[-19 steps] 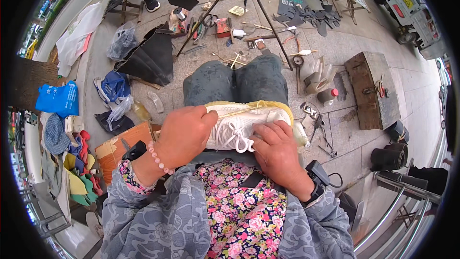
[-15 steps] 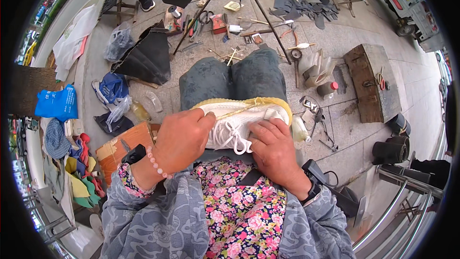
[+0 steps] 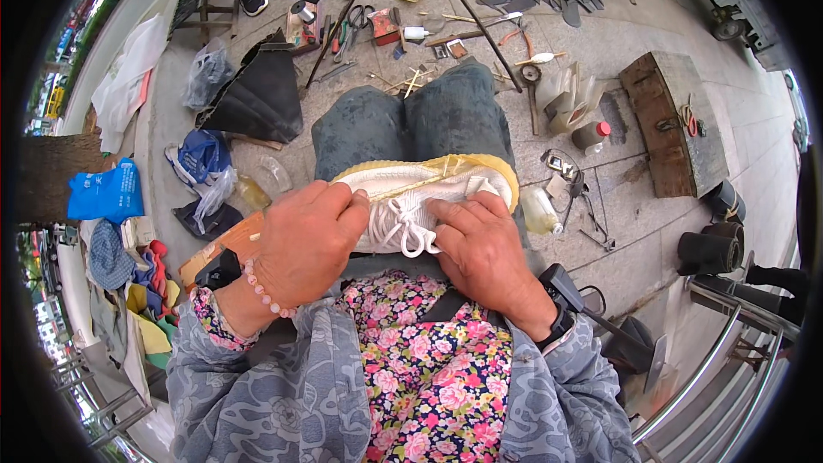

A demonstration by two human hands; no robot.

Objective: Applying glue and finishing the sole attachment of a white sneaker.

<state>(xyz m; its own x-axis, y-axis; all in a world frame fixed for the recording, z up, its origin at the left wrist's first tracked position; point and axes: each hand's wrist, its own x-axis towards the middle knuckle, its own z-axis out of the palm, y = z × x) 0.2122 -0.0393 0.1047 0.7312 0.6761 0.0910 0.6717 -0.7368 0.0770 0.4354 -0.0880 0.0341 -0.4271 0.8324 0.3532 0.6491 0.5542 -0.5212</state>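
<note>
A white lace-up shoe lies sideways across my lap, its laces tied in a bow. Yellow sole edging runs along its far side, and a thin yellow strip slants over the upper. My left hand grips the left end, thumb and forefinger pinched together at the shoe. At the other end my right hand holds the upper just right of the bow, fingers bent onto it. The underside of the shoe is hidden.
Beyond my knees lie scissors, pliers and other hand tools among tripod legs. A wooden box, a red-capped bottle and a clear bottle stand right. Leftward are a black sheet, blue bag and cloth scraps.
The view has shifted slightly. My hands keep hold of the shoe; the right fingers have moved a little nearer the bow, and the shoe's inner opening shows more.
</note>
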